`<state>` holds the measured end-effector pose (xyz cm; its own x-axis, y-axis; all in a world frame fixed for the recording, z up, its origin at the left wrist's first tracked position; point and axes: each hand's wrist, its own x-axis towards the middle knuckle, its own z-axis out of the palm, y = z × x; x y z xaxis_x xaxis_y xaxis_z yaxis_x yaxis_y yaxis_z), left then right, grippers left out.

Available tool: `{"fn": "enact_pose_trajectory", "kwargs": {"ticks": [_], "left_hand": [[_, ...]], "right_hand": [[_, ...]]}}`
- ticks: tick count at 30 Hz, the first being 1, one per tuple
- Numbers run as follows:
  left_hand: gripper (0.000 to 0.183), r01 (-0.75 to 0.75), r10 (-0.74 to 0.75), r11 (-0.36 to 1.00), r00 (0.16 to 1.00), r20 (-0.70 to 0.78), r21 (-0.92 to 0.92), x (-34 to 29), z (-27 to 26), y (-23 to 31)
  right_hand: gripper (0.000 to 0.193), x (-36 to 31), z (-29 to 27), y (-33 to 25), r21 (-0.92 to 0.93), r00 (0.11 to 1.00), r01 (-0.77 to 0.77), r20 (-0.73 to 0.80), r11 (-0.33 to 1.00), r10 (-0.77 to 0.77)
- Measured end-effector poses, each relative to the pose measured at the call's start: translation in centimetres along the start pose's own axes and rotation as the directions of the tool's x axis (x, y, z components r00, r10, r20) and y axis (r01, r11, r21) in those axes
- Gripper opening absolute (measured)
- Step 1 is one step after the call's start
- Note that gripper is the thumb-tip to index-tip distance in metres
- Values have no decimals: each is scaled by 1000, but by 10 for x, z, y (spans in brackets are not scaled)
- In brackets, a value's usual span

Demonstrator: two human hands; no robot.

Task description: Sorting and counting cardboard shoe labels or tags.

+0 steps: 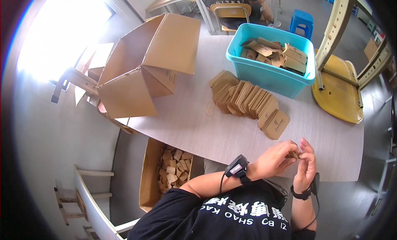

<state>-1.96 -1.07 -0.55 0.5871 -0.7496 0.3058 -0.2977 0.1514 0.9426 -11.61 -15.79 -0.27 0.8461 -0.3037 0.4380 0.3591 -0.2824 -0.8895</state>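
A pale tabletop (186, 120) fills the room's middle. At left stands an open carton (169, 45), a box (148, 174) of small brown pieces (170, 170) lower down. Flat cardboard sleeves (248, 99) lie fanned beside a turquoise bin (269, 76). Then the left hand (273, 158) and right hand (306, 167) — each grip nearly closed — pinch a folded piece (294, 155) above the near edge. Rightmost, an upturned yellow chair (337, 93).

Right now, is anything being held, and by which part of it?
A small brown cardboard piece, in the left grip and right grip; exact place hidden.
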Motion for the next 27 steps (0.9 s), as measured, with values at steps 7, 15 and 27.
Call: {"fn": "enact_pose_trajectory", "kwargs": {"ticks": [7, 15, 27], "left_hand": [[16, -115, 120, 992, 985, -120, 46, 5, 15, -10], [14, -11, -97, 950, 940, -326, -313, -4, 33, -4], [35, 111, -116, 969, 993, -6, -219, -6, 4, 6]], "right_hand": [[18, -8, 20, 23, 350, 978, -132, -103, 927, 179], [20, -8, 32, 15, 497, 961, -166, -112, 851, 253], [41, -7, 15, 24, 78, 972, -198, -112, 977, 206]]}}
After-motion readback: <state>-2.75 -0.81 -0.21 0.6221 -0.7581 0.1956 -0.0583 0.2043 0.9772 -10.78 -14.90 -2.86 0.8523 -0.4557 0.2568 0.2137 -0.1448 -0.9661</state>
